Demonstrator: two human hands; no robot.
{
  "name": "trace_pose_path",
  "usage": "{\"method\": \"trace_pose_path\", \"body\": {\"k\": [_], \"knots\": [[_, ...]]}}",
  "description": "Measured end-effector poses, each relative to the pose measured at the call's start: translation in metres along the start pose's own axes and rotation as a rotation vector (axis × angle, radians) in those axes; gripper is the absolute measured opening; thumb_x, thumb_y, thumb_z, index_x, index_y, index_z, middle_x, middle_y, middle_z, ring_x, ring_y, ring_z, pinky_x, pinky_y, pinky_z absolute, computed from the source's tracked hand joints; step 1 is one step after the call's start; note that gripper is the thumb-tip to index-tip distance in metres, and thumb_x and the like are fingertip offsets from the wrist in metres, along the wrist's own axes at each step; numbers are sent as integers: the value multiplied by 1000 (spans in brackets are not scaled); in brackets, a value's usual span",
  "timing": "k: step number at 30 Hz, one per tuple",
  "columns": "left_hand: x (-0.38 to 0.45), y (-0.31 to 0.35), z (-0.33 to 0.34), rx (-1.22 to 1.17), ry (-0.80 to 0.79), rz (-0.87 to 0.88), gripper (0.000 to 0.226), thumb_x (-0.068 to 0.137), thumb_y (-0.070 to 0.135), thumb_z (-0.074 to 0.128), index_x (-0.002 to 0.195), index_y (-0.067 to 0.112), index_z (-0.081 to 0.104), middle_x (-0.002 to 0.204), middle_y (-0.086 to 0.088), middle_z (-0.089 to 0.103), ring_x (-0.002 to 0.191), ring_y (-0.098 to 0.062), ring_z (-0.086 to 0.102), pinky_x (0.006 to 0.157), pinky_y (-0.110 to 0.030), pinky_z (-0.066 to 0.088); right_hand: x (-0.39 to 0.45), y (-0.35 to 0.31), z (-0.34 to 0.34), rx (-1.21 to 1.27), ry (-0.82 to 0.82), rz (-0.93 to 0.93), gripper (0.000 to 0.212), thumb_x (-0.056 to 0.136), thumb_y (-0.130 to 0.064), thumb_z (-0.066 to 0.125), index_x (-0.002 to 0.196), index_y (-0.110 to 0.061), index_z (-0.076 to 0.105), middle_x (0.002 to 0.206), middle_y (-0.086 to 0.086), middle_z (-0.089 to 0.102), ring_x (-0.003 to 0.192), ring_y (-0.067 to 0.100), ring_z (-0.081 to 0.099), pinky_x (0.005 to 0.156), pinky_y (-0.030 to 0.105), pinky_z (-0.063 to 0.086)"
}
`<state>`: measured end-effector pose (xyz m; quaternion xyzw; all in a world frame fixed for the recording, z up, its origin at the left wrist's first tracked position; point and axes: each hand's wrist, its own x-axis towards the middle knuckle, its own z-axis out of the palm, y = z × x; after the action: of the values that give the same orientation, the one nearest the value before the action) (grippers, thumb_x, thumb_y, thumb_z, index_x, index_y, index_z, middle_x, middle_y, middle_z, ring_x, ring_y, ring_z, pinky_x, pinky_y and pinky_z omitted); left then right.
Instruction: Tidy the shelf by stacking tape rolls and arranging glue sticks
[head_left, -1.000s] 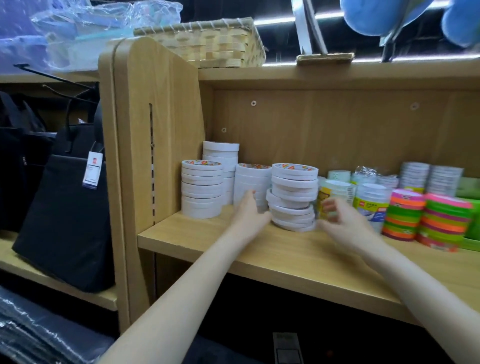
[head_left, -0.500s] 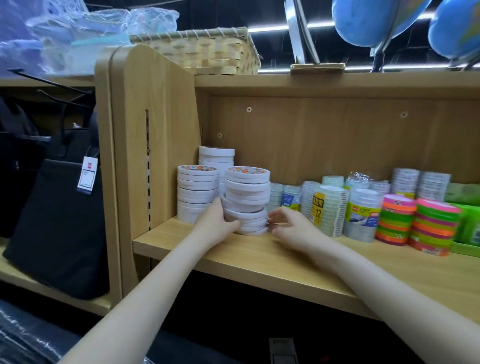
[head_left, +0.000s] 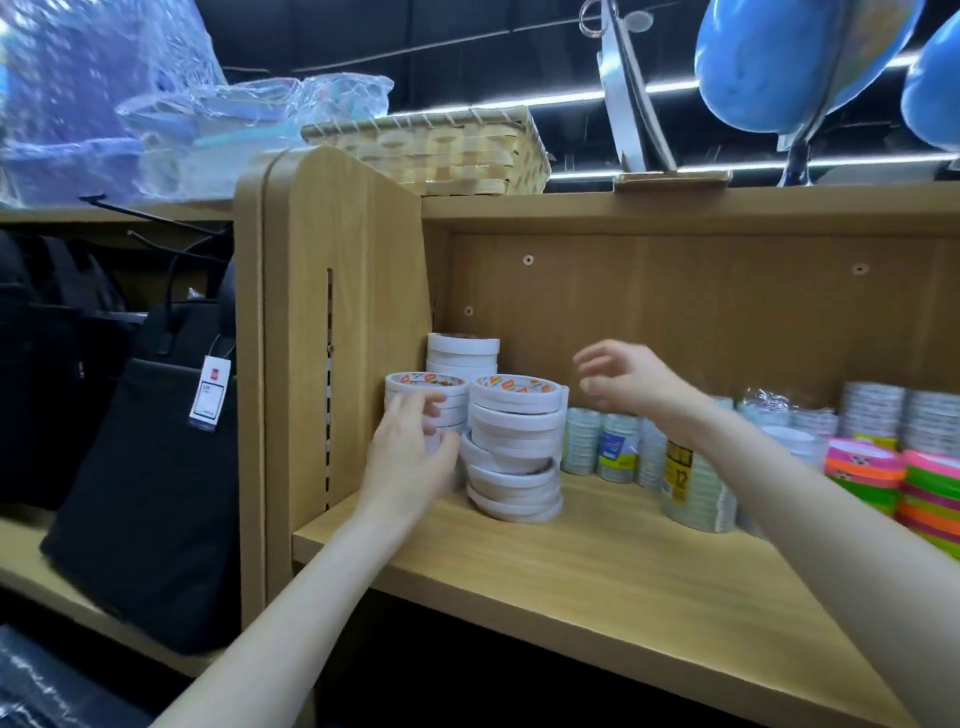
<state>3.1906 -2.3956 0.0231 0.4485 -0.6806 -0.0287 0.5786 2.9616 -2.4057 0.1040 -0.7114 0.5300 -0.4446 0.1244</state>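
Three stacks of white tape rolls stand at the left end of the wooden shelf. The crooked front stack has its lower rolls slid out of line. My left hand lies against the left stack, fingers bent loosely at its side, blurred. A taller stack stands behind. My right hand hovers in the air right of the crooked stack's top, fingers loosely curled and holding nothing. No glue sticks can be made out.
Packs of clear tape and smaller rolls stand right of the white stacks. Neon coloured tape stacks sit at the far right. The shelf's side panel rises on the left, with black bags beyond it. A woven basket rests on top.
The crooked stack was slid left beside the left stack. My right hand has let go and risen off the shelf. My left hand moved from the crooked stack to the left stack.
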Motion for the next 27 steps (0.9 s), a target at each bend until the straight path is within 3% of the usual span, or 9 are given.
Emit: {"method": "trace_pose_path", "body": {"k": [4,7,11,16,20,25,27], "knots": [[33,-1,-4,183,27,43,35,86,18,49,120,15,57,108,-2,52,107,-23,48,95,-36,36,48,-30,9,-166,-99,-201,28,89,-6,58,116,-13,61,117,4,59,106,18,56,89,27,43],[47,-8,-5,377,8,64,33,90,19,48,121,21,56,118,0,51,113,-19,40,93,-31,25,81,-43,32,-336,-239,-268,33,89,-8,57,122,-12,58,127,5,58,114,22,54,100,29,41],[54,-13,-1,425,-128,11,33,94,25,39,122,24,57,123,1,55,116,-18,44,99,-32,26,102,-49,55,-529,-282,-287,33,90,-5,53,121,-10,59,126,6,58,115,20,53,88,21,38],[46,-22,8,457,-34,57,31,94,24,39,114,23,63,119,8,59,114,-13,43,95,-29,23,104,-49,47,-517,-141,-332,23,86,-3,56,104,-10,68,109,6,66,94,13,54,78,19,37],[45,-24,13,419,9,57,42,89,31,28,106,21,66,111,7,61,109,-14,45,92,-29,22,88,-33,1,-508,-30,-313,18,85,-5,60,99,-13,68,100,4,66,89,16,56,75,20,37],[42,-26,19,417,70,73,63,76,43,13,96,18,68,101,4,64,102,-18,49,90,-30,24,57,-5,-15,-639,-192,-259,16,85,-9,62,99,-15,68,84,-7,59,82,11,54,67,16,35],[44,-22,18,433,48,55,60,77,41,16,98,21,68,102,5,64,103,-18,49,93,-29,21,56,1,-6,-586,-238,-225,14,85,-11,63,97,-16,68,76,-13,57,74,6,53,60,8,35]]}}
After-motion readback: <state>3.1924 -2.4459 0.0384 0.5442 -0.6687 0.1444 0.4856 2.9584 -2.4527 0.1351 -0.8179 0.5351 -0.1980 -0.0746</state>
